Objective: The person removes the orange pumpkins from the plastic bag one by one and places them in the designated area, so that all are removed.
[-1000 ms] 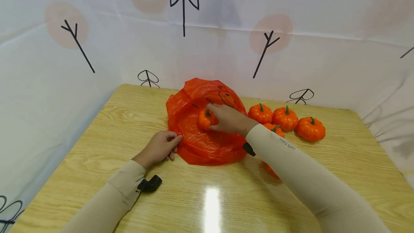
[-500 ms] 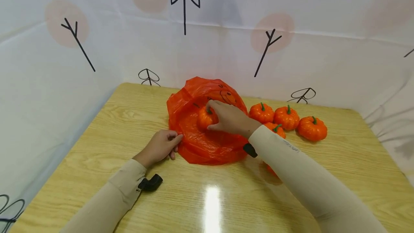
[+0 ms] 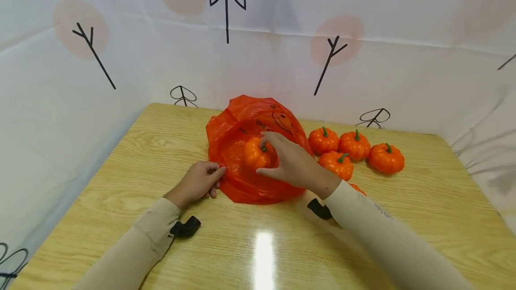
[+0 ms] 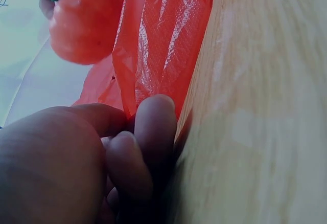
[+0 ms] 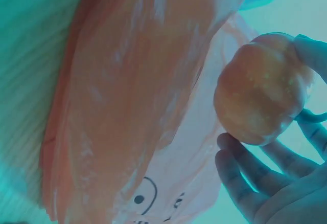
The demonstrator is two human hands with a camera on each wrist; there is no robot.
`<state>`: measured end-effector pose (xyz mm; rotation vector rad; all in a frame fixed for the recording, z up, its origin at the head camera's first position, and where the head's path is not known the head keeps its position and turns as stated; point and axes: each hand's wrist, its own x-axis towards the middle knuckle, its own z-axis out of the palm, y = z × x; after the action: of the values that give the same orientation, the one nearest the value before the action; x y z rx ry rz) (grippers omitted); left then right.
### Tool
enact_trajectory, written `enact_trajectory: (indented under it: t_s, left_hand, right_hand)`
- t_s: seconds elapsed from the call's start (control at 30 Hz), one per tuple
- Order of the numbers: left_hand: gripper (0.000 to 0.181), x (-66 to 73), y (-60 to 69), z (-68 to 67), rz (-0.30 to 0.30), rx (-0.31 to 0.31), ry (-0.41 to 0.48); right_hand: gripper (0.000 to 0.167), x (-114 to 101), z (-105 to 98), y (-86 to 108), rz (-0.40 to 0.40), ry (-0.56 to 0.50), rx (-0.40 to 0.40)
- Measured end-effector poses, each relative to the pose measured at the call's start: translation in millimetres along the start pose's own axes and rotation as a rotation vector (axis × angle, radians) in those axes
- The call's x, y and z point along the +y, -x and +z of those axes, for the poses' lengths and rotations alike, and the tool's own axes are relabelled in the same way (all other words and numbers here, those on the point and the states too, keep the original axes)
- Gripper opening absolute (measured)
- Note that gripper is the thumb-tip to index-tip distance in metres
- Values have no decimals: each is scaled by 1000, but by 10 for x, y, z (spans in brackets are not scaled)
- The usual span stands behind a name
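Observation:
A small orange toy pumpkin (image 3: 255, 155) with a green stem is held between the thumb and fingers of my right hand (image 3: 297, 164). It is at the mouth of a thin red plastic bag (image 3: 251, 191). In the left wrist view the pumpkin (image 4: 84, 27) appears above the bag's rim. The right wrist view shows fingertips touching the pumpkin (image 5: 260, 91) from both sides. My left hand (image 3: 196, 179) rests low by the table and pinches the bag's near-left edge. Printed on the bag's far side are a smiling face and black letters.
To the right of the bag stand several more orange pumpkins (image 3: 354, 147); another pumpkin (image 3: 358, 189) is mostly hidden behind the right sleeve. The wooden table (image 3: 193, 254) meets a patterned white cloth (image 3: 274, 66) at the back. Each wrist carries a black camera (image 3: 185, 227).
My right hand has come up and nearer with the pumpkin, which shows larger. The right forearm has shifted lower, uncovering more of a pumpkin beside the bag. The left hand stays put.

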<state>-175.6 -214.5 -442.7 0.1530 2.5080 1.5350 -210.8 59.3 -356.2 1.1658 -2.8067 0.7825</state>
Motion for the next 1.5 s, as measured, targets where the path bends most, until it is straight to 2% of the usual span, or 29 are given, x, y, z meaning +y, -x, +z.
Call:
enact_trajectory:
  t_s: [0.17,0.37,0.57,0.83,0.97,1.1,1.5]
  left_hand:
    - [42,-19,0,-11,-5,2,-1]
    - [42,-18,-13,-6,-3,-1,1]
    - [42,-10,-22,-6,5,-3,-15]
    - [41,-14,-22,-8,-8,-8,-34]
    - [42,-33,-25,2,-10,-8,-42]
    - [42,-32,-28,12,-4,-13,-35]
    - [43,-14,-1,-1,-17,-9,-15]
  right_hand:
    - [51,-62,22,127,-30,-7,8]
    - [52,-102,4,275,-68,42,7]
    - [53,-136,-12,435,-24,59,-1]
    - [55,-107,-2,601,-4,31,46]
    - [53,-77,-10,645,-3,-19,72]
    - [51,-46,-14,691,32,-61,76]
    - [53,33,-33,765,60,-70,56]
